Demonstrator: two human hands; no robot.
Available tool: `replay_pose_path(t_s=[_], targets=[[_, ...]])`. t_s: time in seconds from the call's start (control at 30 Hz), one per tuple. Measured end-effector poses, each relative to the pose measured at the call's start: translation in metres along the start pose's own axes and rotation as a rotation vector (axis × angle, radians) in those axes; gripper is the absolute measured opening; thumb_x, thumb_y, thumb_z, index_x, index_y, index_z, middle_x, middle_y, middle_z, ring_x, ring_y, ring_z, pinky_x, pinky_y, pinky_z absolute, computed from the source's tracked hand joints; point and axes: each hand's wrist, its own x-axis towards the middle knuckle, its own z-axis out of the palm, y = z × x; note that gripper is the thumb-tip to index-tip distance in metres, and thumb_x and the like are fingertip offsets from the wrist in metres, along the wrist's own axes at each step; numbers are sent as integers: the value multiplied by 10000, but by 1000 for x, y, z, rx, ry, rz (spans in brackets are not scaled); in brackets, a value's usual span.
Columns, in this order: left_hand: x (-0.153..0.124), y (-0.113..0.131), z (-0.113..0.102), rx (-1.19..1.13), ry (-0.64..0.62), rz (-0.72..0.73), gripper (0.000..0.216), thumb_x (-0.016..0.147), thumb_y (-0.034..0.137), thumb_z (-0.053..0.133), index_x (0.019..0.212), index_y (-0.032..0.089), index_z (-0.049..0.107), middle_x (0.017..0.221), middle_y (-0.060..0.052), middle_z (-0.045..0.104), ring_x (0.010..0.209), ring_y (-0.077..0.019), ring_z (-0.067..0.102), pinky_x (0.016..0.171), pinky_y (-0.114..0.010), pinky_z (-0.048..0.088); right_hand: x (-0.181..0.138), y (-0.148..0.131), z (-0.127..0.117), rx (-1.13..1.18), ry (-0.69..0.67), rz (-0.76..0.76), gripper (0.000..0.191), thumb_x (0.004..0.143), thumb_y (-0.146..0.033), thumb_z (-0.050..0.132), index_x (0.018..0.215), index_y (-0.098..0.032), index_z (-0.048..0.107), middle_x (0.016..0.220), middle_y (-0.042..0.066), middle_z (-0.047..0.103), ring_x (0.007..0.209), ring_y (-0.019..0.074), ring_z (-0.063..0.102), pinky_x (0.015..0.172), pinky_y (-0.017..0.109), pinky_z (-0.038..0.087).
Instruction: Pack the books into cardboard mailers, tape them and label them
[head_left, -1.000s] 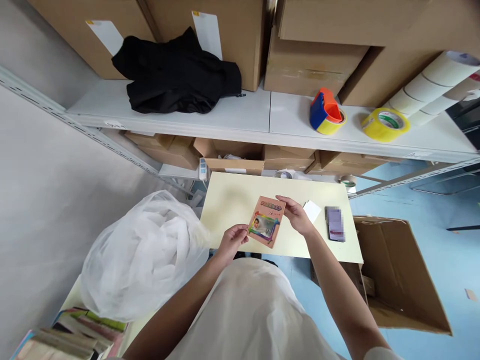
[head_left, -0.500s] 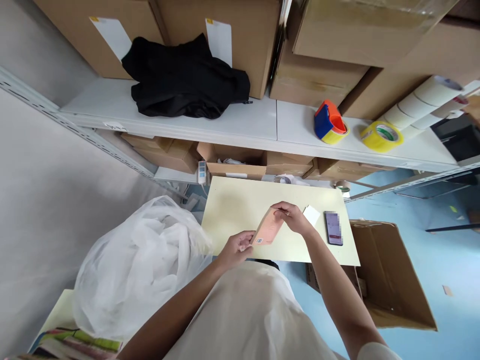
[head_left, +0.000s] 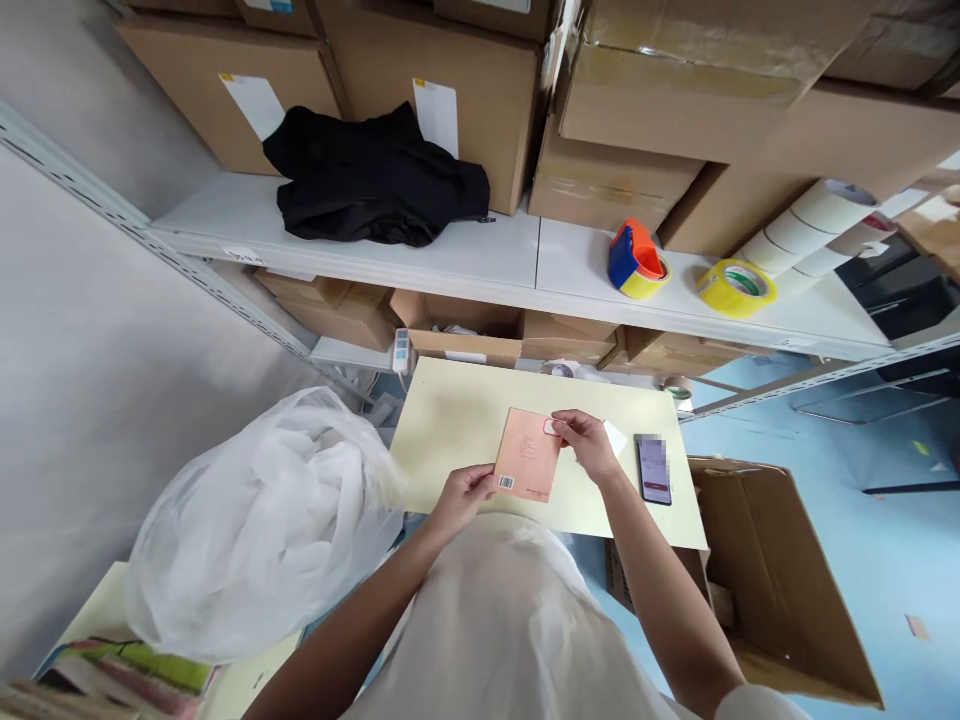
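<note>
Between my hands is a thin pink book (head_left: 527,452) with a barcode at its lower left and a red-edged white label at its upper right corner. My left hand (head_left: 466,497) pinches the book's lower left edge. At the upper right corner, by the label, my right hand (head_left: 587,444) grips it between thumb and fingers. The book is over a pale yellow table (head_left: 442,430), its printed face toward me. A white card (head_left: 615,437) lies partly hidden behind my right hand. Farther right on the table is a phone (head_left: 654,470) with its screen lit.
A big clear bag of white wrapping (head_left: 270,520) bulges at the left. An open cardboard box (head_left: 780,570) stands on the floor at right. Behind, a shelf (head_left: 502,255) carries black clothing (head_left: 382,175), a tape dispenser (head_left: 636,262), yellow tape (head_left: 736,287) and cartons (head_left: 622,190).
The book has turned from a tilted, edge-on angle so that its whole printed face now shows. Both hands still hold it. The view has shifted slightly.
</note>
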Motion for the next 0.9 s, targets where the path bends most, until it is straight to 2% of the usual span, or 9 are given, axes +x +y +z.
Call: replay_pose_path(t_s=[0.13, 0.27, 0.4, 0.63, 0.8, 0.9], targets=[[-3, -3, 10, -48, -7, -32, 434, 703, 465, 676, 1021, 172, 712, 849, -51, 707, 764, -160, 615, 709, -273, 494, 2, 5, -5, 17, 30, -25, 361, 611, -469, 747, 803, -173, 671, 622, -6, 610, 542, 101, 480, 508, 258, 408], [-3, -10, 18, -88, 108, -59, 432, 661, 458, 719, 979, 166, 724, 830, -44, 710, 745, -147, 620, 731, -277, 496, 3, 5, -9, 35, 15, -33, 360, 608, -469, 751, 804, -176, 677, 638, 1, 627, 556, 109, 501, 525, 269, 428], [-2, -11, 20, -114, 200, -80, 435, 617, 459, 748, 938, 167, 729, 878, -66, 726, 794, -179, 653, 774, -322, 516, 4, 9, -12, 91, 5, -18, 383, 602, -479, 747, 829, -179, 674, 697, 15, 657, 607, 130, 552, 581, 294, 469], [-5, -9, 23, -129, 275, -72, 474, 599, 485, 758, 927, 148, 709, 901, -84, 731, 820, -195, 672, 839, -370, 527, 4, 15, -22, 202, -69, -12, 309, 691, -451, 652, 860, -196, 697, 747, 27, 681, 681, 153, 609, 705, 346, 501], [-2, -8, 24, -169, 317, -102, 627, 576, 466, 790, 1065, 130, 587, 874, -113, 725, 764, -184, 676, 801, -368, 536, 2, 10, -32, 78, -167, -160, 384, 711, -430, 653, 1045, -240, 669, 836, 24, 681, 731, 158, 605, 730, 354, 499], [0, -5, 26, -171, 343, -65, 664, 576, 449, 798, 1109, 153, 533, 1022, -141, 690, 788, -173, 672, 785, -350, 539, 3, 1, -40, -94, -259, -317, 302, 788, -417, 601, 1036, -266, 684, 900, 44, 672, 828, 186, 615, 766, 355, 491]])
